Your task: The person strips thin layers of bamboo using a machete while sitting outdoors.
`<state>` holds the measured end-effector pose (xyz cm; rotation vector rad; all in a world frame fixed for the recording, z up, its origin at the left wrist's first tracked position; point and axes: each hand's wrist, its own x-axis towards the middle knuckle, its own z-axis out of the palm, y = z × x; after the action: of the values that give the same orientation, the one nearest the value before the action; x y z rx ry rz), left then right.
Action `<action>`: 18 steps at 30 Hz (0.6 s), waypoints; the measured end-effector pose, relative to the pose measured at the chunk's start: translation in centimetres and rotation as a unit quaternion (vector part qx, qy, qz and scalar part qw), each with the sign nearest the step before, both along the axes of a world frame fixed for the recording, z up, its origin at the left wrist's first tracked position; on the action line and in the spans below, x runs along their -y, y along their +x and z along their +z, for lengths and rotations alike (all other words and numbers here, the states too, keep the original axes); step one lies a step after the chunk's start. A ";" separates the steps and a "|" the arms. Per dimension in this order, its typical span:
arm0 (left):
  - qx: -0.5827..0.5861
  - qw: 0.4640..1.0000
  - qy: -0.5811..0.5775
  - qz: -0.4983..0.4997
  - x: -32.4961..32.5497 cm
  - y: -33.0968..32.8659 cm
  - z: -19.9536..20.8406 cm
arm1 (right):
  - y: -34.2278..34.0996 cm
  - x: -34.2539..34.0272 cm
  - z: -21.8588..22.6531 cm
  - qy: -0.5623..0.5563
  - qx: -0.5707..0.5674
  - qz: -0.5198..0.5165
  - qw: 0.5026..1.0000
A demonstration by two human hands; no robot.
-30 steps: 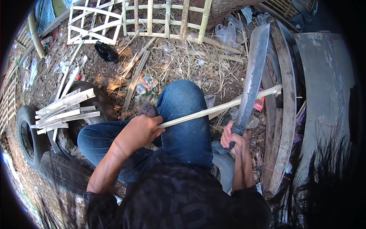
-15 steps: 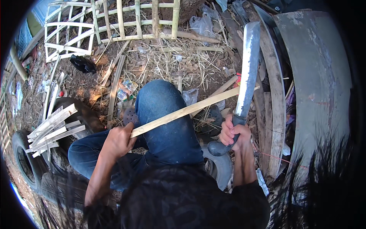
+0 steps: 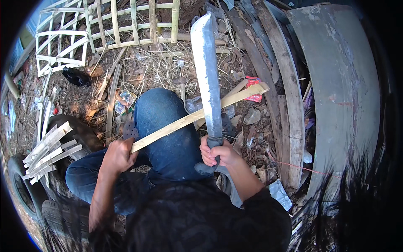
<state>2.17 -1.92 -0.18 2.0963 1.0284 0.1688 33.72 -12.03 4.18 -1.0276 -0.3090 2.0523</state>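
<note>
My left hand [image 3: 118,155] is closed around the near end of a pale bamboo strip [image 3: 170,127], which slants up to the right across my raised knee. In my right hand [image 3: 219,153] is a machete [image 3: 208,80], gripped by its dark handle. Its broad, worn blade points up and away from me and crosses over the strip to the right of the knee. Whether the blade touches the strip I cannot tell. The strip's far end lies over a small red packet [image 3: 253,95] on the ground.
Woven bamboo lattice panels [image 3: 134,25] stand at the far left. A bundle of cut pale strips [image 3: 50,151] rests near old tyres [image 3: 21,185] on my left. To the right are long weathered planks [image 3: 289,84] and a large grey board [image 3: 336,96]. Straw and litter cover the ground.
My right hand has brought the machete left, from near the strip's far end toward my knee. The left hand still holds the strip. The whole view has shifted slightly.
</note>
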 end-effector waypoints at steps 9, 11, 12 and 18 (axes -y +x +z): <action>0.010 1.000 -0.017 0.024 0.4 -0.4 -0.8 | 2.6 -1.2 0.6 0.058 0.040 -0.088 0.994; 0.002 1.000 -0.002 0.016 0.2 -0.3 -0.3 | 1.4 -0.9 0.1 0.043 0.030 -0.109 0.993; 0.002 1.000 -0.002 0.017 0.0 -0.2 -0.4 | 1.4 -0.8 0.0 0.043 0.030 -0.109 0.993; 0.007 1.000 -0.004 0.015 0.0 0.1 -1.6 | 0.5 -0.5 -0.4 0.079 -0.025 -0.104 0.991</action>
<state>2.22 -1.95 -1.77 2.0707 1.0519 0.1946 34.21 -11.49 3.79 -0.8728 -0.3205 1.8323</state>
